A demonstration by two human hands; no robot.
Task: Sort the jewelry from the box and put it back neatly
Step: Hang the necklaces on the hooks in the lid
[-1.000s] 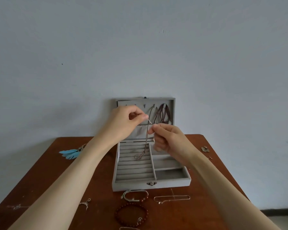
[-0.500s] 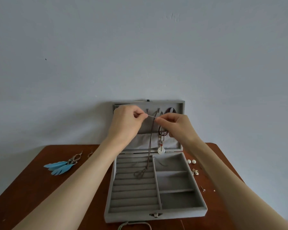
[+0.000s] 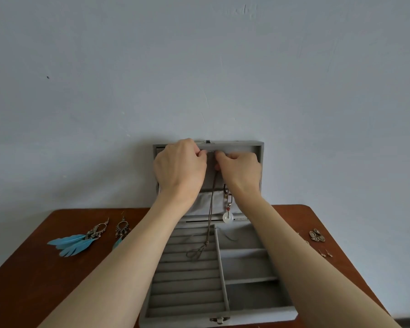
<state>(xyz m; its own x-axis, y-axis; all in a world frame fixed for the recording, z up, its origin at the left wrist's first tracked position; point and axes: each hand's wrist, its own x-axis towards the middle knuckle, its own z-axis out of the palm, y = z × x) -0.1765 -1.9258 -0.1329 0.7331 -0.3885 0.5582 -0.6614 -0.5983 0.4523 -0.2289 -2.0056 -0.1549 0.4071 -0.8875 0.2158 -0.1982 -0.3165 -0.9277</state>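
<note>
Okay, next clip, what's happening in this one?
A person is hanging a brown cord necklace inside the raised lid of an open grey jewelry box. The left hand and right hand pinch the cord's top up by the lid's upper edge; its loop dangles over the ring rows. A white-disc pendant already hangs there. Feather earrings wait on the table.

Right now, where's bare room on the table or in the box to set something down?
The box has three bare right compartments. The table is bare in front of the feather earrings. Crowded: the lid, where both hands hold a cord, and the right edge with small earrings.
</note>
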